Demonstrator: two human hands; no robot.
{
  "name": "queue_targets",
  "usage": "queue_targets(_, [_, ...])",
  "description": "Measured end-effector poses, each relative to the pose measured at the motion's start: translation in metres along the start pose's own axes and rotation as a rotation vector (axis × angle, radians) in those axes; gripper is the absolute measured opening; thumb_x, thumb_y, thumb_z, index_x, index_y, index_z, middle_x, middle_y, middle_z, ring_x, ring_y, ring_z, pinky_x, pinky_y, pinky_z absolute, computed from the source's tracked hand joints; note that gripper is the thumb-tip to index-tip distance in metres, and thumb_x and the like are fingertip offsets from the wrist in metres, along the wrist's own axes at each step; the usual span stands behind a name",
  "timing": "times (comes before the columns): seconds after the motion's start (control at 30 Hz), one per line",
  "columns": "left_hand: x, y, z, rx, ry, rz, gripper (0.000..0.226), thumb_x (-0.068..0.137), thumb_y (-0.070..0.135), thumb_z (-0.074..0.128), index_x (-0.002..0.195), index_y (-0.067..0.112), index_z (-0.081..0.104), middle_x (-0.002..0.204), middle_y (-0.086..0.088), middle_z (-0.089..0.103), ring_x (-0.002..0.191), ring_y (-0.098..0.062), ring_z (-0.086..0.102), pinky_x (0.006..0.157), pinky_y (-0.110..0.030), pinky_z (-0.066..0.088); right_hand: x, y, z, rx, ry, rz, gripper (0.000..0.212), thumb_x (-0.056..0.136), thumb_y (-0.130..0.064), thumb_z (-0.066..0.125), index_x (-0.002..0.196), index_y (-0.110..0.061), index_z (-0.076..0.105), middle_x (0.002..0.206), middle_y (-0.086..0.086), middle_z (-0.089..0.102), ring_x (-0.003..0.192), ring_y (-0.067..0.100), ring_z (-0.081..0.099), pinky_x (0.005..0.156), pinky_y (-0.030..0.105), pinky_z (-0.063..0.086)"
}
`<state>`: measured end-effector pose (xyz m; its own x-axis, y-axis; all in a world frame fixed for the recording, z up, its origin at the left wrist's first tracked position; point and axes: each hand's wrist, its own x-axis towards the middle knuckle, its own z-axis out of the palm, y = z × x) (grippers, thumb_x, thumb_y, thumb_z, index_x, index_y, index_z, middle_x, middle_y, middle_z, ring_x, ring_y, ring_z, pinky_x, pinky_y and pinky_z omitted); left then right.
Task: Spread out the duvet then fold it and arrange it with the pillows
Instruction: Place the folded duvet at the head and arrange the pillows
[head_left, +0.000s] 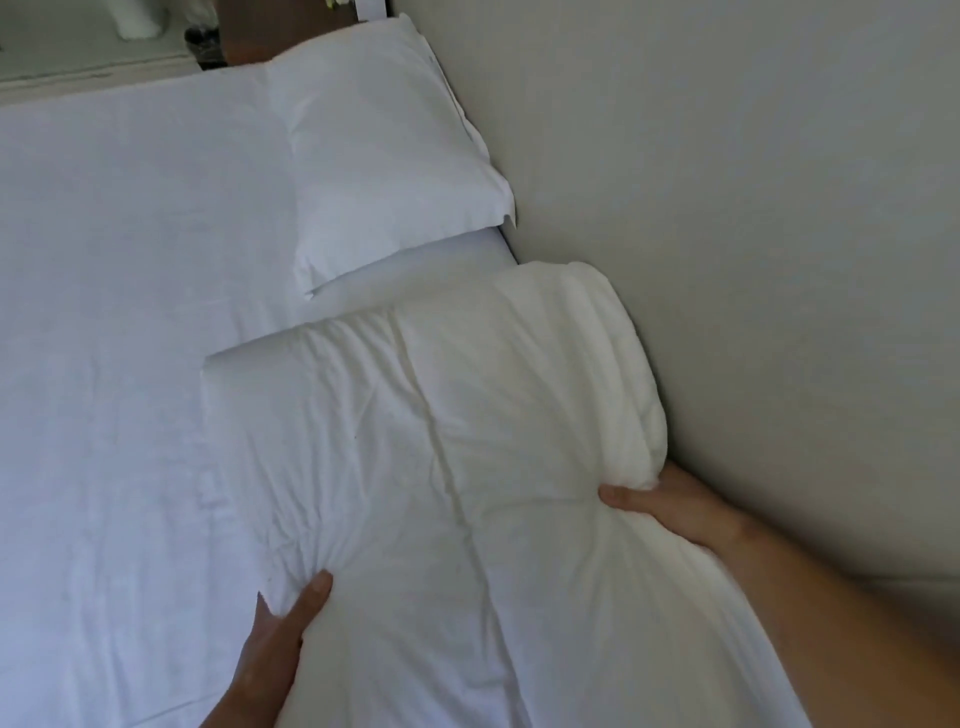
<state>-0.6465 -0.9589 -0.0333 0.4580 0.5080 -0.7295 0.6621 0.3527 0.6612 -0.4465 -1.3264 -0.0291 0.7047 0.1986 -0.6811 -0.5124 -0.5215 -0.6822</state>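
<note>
Duvet was folded into a thick white bundle and lay on the bed, held between the two hands. Its far end was stacked in rounded layers.

Left hand: fingers closed on the bundle's near-left edge. Thumb lay on top of the fabric, the other fingers were tucked under the fold and out of sight. Creases fanned out from that grip.

Right hand: fingers clamped on the bundle's right edge, thumb pressed on top, the rest hidden behind the roll. The fabric was pinched in there too, with folds radiating from the thumb.

Wall stood just right of the right fingers, and the duvet's rolled side touched it just beyond them.

Pillow sat well beyond both sets of fingers, past the duvet's far end. It lay flat on the bed with its right side against the wall. A strip of sheet showed between pillow and duvet, so they were near but apart.

Left of the left fingers, the white sheet ran out across the mattress with light wrinkles.

Something dark stood beyond the pillow, too blurred to identify.
</note>
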Motion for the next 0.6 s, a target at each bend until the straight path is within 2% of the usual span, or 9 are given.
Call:
queue_targets(0.07, [0.0, -0.002, -0.004, -0.007, -0.01, -0.048, 0.087, 0.058, 0.058, 0.088, 0.134, 0.028, 0.057, 0.114, -0.003, 0.07, 0.104, -0.026, 0.065, 0.096, -0.042, 0.049, -0.007, -0.006, 0.003, -0.065, 0.103, -0.029, 0.074, 0.057, -0.054, 0.092, 0.121, -0.036, 0.06, 0.121, -0.014, 0.07, 0.105, -0.001, 0.066, 0.085, 0.02, 0.05])
queue_targets(0.1, [-0.002, -0.001, -0.006, 0.005, -0.026, -0.054, 0.09, 0.051, 0.056, 0.091, 0.13, 0.029, 0.058, 0.114, -0.004, 0.071, 0.102, -0.025, 0.066, 0.091, -0.041, 0.052, -0.013, -0.01, 0.006, -0.166, 0.202, -0.025, 0.078, 0.057, -0.057, 0.091, 0.124, -0.033, 0.058, 0.123, -0.01, 0.068, 0.108, 0.006, 0.066, 0.087, 0.025, 0.051])
queue_targets(0.17, [-0.01, 0.017, -0.003, 0.088, 0.01, 0.074, 0.089, 0.05, 0.048, 0.092, 0.129, 0.035, 0.052, 0.122, -0.005, 0.067, 0.108, -0.024, 0.066, 0.083, -0.036, 0.052, -0.029, -0.02, 0.017, -0.485, 0.449, -0.05, 0.089, 0.066, -0.055, 0.085, 0.138, -0.021, 0.046, 0.137, 0.004, 0.057, 0.122, 0.024, 0.057, 0.098, 0.038, 0.05])
queue_targets(0.23, [-0.01, 0.047, 0.002, 0.251, 0.121, 0.3, 0.103, 0.049, 0.065, 0.079, 0.141, 0.051, 0.033, 0.148, 0.004, 0.049, 0.129, -0.017, 0.052, 0.102, -0.038, 0.045, -0.042, -0.04, 0.038, -0.628, 0.612, -0.3, 0.085, 0.08, -0.039, 0.075, 0.151, -0.019, 0.032, 0.156, 0.009, 0.034, 0.14, 0.03, 0.038, 0.113, 0.044, 0.038])
queue_targets(0.3, [-0.002, 0.084, 0.014, 0.454, 0.215, 0.509, 0.104, 0.059, 0.079, 0.058, 0.15, 0.052, 0.016, 0.161, 0.01, 0.026, 0.146, -0.014, 0.03, 0.116, -0.043, 0.03, -0.04, -0.076, 0.059, -0.621, 0.561, -0.535, 0.077, 0.088, -0.039, 0.062, 0.156, -0.027, 0.028, 0.164, 0.003, 0.019, 0.15, 0.024, 0.02, 0.121, 0.045, 0.025])
queue_targets(0.33, [0.004, 0.104, 0.025, 0.589, 0.232, 0.663, 0.098, 0.068, 0.08, 0.049, 0.153, 0.048, 0.013, 0.164, 0.007, 0.02, 0.15, -0.017, 0.022, 0.117, -0.047, 0.026, -0.029, -0.094, 0.066, -0.677, 0.498, -0.583, 0.075, 0.09, -0.047, 0.053, 0.157, -0.033, 0.023, 0.167, -0.001, 0.011, 0.153, 0.022, 0.011, 0.123, 0.046, 0.017])
queue_targets(0.4, [0.022, 0.139, 0.056, 0.965, 0.243, 0.908, 0.085, 0.081, 0.08, 0.032, 0.155, 0.044, 0.013, 0.166, -0.001, 0.012, 0.153, -0.025, 0.011, 0.119, -0.055, 0.019, 0.007, -0.128, 0.072, -0.838, 0.374, -0.568, 0.076, 0.091, -0.067, 0.037, 0.157, -0.043, 0.01, 0.168, -0.006, -0.006, 0.154, 0.02, -0.007, 0.124, 0.052, 0.004])
queue_targets(0.5, [0.061, 0.168, 0.086, 1.399, 0.146, 0.963, 0.082, 0.08, 0.085, 0.005, 0.154, 0.049, -0.002, 0.168, 0.003, -0.005, 0.154, -0.026, -0.006, 0.119, -0.063, 0.004, 0.065, -0.159, 0.063, -0.941, 0.267, -0.443, 0.085, 0.082, -0.087, 0.026, 0.155, -0.05, -0.001, 0.166, -0.013, -0.014, 0.153, 0.019, -0.017, 0.121, 0.059, -0.005])
queue_targets(0.6, [0.099, 0.167, 0.094, 1.519, 0.137, 0.903, 0.08, 0.079, 0.085, -0.007, 0.151, 0.051, -0.015, 0.167, 0.006, -0.01, 0.153, -0.028, -0.013, 0.117, -0.065, -0.003, 0.108, -0.158, 0.052, -0.965, 0.28, -0.365, 0.085, 0.08, -0.09, 0.018, 0.153, -0.053, -0.003, 0.166, -0.014, -0.013, 0.153, 0.019, -0.016, 0.12, 0.06, -0.007])
